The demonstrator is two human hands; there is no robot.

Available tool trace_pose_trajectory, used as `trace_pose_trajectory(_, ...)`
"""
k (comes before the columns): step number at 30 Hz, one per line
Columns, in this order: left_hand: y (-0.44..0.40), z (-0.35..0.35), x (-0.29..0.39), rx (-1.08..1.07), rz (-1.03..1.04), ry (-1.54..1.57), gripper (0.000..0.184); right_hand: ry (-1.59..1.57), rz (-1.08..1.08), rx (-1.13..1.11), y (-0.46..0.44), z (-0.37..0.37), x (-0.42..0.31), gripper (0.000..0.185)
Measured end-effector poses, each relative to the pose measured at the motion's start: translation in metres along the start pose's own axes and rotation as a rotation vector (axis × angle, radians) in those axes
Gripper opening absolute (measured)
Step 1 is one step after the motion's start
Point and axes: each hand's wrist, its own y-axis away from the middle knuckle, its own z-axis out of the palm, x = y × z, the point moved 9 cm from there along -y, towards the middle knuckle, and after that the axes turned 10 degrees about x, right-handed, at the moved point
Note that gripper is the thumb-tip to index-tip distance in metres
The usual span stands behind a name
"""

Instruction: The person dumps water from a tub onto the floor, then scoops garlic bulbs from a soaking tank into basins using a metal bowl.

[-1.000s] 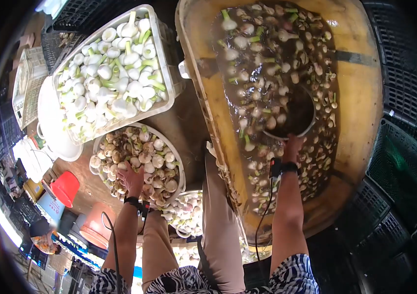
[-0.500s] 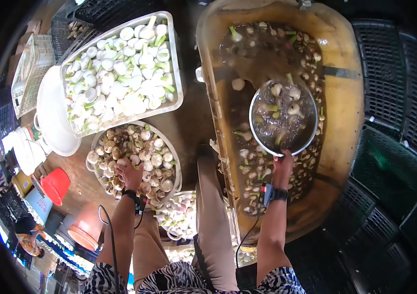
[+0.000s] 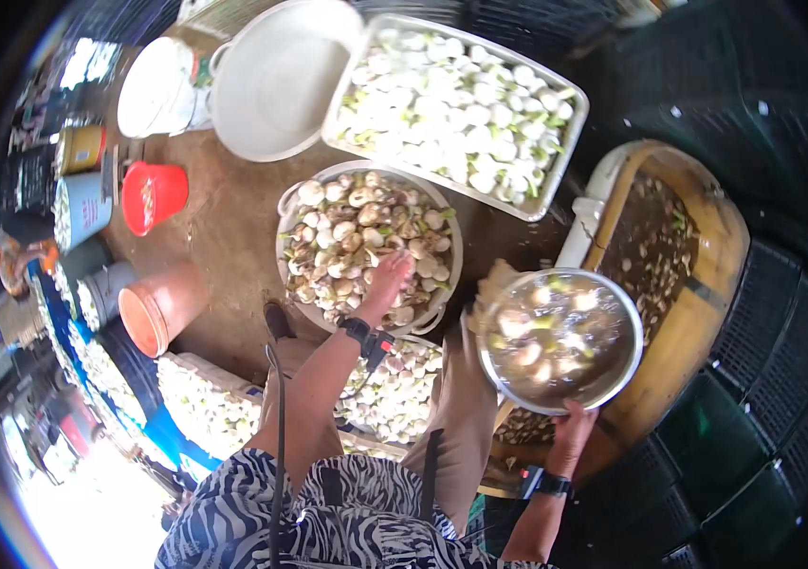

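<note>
R hand (image 3: 573,424) clamped on near rim of metal basin (image 3: 613,370), held over L edge of yellow trough (image 3: 722,242); bulbs (image 3: 518,327) + water inside. L hand (image 3: 387,284), well apart, is at near R side of tub (image 3: 423,321), over brownish garlic (image 3: 366,228); blurred, can't tell if it grips any. Done, I'd judge: white garlic (image 3: 461,104) fills tray (image 3: 541,209), looks clean, stems trimmed. Left, prob.: tub load, brown w/ skins; basin lot not tipped out yet; plus loose bits in trough water (image 3: 655,251), too small to sort.
</note>
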Motion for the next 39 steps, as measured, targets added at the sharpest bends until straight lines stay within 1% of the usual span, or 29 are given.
trace_pose_trajectory(2,0.014,0.006,-0.012,-0.218,-0.261,0.346,0.053,0.089,0.027,-0.152,0.021,0.040,0.028,0.041)
trace_pose_trajectory(4,0.018,-0.004,-0.017,-0.195,-0.298,0.504,0.055,0.187,0.092,-0.301,0.034,0.080,0.060,0.036)
trace_pose_trajectory(6,0.024,-0.029,-0.020,-0.180,-0.332,0.659,0.058,0.201,-0.018,-0.398,0.053,0.129,0.065,0.033)
trace_pose_trajectory(8,0.025,-0.081,-0.023,0.042,-0.139,0.199,0.060,0.307,-0.172,-0.454,0.073,0.172,0.066,0.042)
trace_pose_trajectory(9,0.016,-0.091,-0.050,0.039,-0.387,0.317,0.059,0.326,-0.235,-0.477,0.085,0.191,0.065,0.047)
trace_pose_trajectory(10,0.020,-0.109,-0.029,0.074,-0.258,0.227,0.056,0.344,-0.298,-0.496,0.097,0.207,0.064,0.053)
trace_pose_trajectory(11,0.016,-0.118,-0.035,0.085,-0.282,0.220,0.054,0.365,-0.299,-0.507,0.104,0.219,0.069,0.053)
trace_pose_trajectory(13,0.000,-0.136,-0.062,0.108,-0.317,0.233,0.051,0.585,-0.978,-0.478,0.146,0.246,0.041,0.065)
trace_pose_trajectory(15,-0.029,-0.141,-0.080,0.044,0.059,0.184,0.049,0.672,-1.006,-0.456,0.172,0.258,0.039,0.071)
trace_pose_trajectory(16,-0.029,-0.142,-0.083,0.047,0.057,0.198,0.049,0.739,-1.029,-0.413,0.186,0.261,0.034,0.077)
trace_pose_trajectory(17,-0.030,-0.148,-0.084,0.119,0.045,0.367,0.049,0.791,-1.160,-0.389,0.207,0.266,0.023,0.079)
trace_pose_trajectory(18,-0.030,-0.154,-0.086,0.190,0.031,0.534,0.050,0.797,-1.169,-0.392,0.210,0.267,0.021,0.079)
trace_pose_trajectory(19,0.002,-0.158,-0.066,0.257,-0.270,0.459,0.051,0.835,-1.221,-0.339,0.213,0.266,0.017,0.080)
trace_pose_trajectory(20,0.004,-0.157,-0.074,0.258,-0.270,0.468,0.051,0.870,-1.274,-0.286,0.216,0.266,0.011,0.080)
trace_pose_trajectory(22,0.006,-0.173,-0.085,0.429,-0.242,0.313,0.039,0.812,-1.294,-0.264,0.217,0.270,0.001,0.078)
trace_pose_trajectory(23,0.008,-0.180,-0.088,0.451,-0.206,0.153,0.043,0.820,-1.359,-0.235,0.216,0.272,-0.003,0.076)
trace_pose_trajectory(24,0.011,-0.184,-0.094,0.456,-0.200,0.161,0.043,0.825,-1.423,-0.205,0.216,0.273,-0.007,0.074)
trace_pose_trajectory(26,0.011,-0.206,-0.087,0.589,0.060,-0.094,0.044,0.804,-1.381,-0.221,0.209,0.272,-0.014,0.070)
trace_pose_trajectory(28,0.018,-0.219,-0.076,0.581,0.041,-0.093,0.041,0.701,-1.384,-0.181,0.201,0.263,-0.020,0.070)
trace_pose_trajectory(30,0.033,-0.232,-0.069,0.544,-0.086,-0.011,0.035,0.557,-1.305,-0.210,0.192,0.258,-0.019,0.065)
trace_pose_trajectory(31,0.039,-0.246,-0.055,0.675,0.116,-0.123,0.030,0.507,-1.169,-0.232,0.161,0.254,-0.011,0.063)
trace_pose_trajectory(32,0.029,-0.255,-0.075,0.689,0.115,-0.073,0.028,0.455,-1.038,-0.248,0.139,0.254,-0.007,0.062)
trace_pose_trajectory(33,-0.005,-0.249,-0.152,0.471,-0.210,0.457,0.025,0.318,-0.605,-0.159,0.136,0.252,0.002,0.056)
trace_pose_trajectory(34,-0.013,-0.275,-0.143,0.689,0.213,0.060,0.023,0.470,-0.533,-0.260,0.124,0.265,0.005,0.043)
trace_pose_trajectory(35,-0.016,-0.285,-0.145,0.688,0.233,0.274,0.022,0.608,-0.857,-0.376,0.113,0.278,0.000,0.032)
trace_pose_trajectory(36,-0.052,-0.286,-0.206,0.435,0.085,0.951,0.021,0.750,-1.173,-0.487,0.112,0.288,0.006,0.023)
trace_pose_trajectory(37,-0.056,-0.299,-0.193,0.419,0.190,0.857,0.023,0.748,-1.182,-0.477,0.123,0.300,-0.009,0.023)
trace_pose_trajectory(38,-0.053,-0.314,-0.173,0.413,0.291,0.760,0.025,0.504,-0.791,-0.507,0.134,0.320,-0.027,0.019)
trace_pose_trajectory(39,-0.044,-0.321,-0.152,0.422,0.286,0.761,0.025,0.268,-0.394,-0.522,0.137,0.339,-0.020,0.017)
